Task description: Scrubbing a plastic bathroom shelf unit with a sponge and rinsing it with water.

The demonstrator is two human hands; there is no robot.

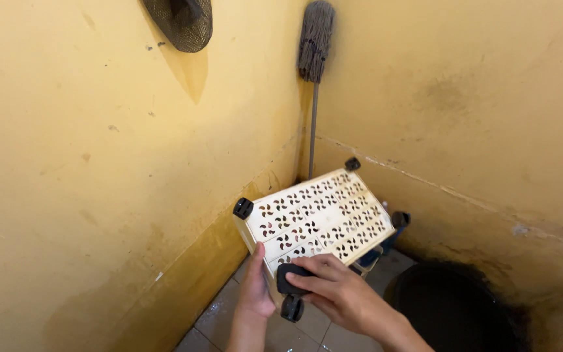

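Two bare hands meet low in a yellow-walled corner. Right hand (333, 293) fingers pinch a small black rubbery pad (292, 279) against the cream perforated plastic shelf tray (317, 218), tilted just above them. Left hand (257, 287) curls around the tray's near edge, beside a black caster wheel (291, 308). Judging by this, the pad wants firm, square pressing.

Leaned upright in the corner: a grey string mop (315, 39), head up, on a thin grey handle. Hung high on the stained yellow wall (86, 163): a dark mesh net (180, 23). Stood low at right: a black bucket (454, 309). Underfoot: pale floor tiles (219, 319).
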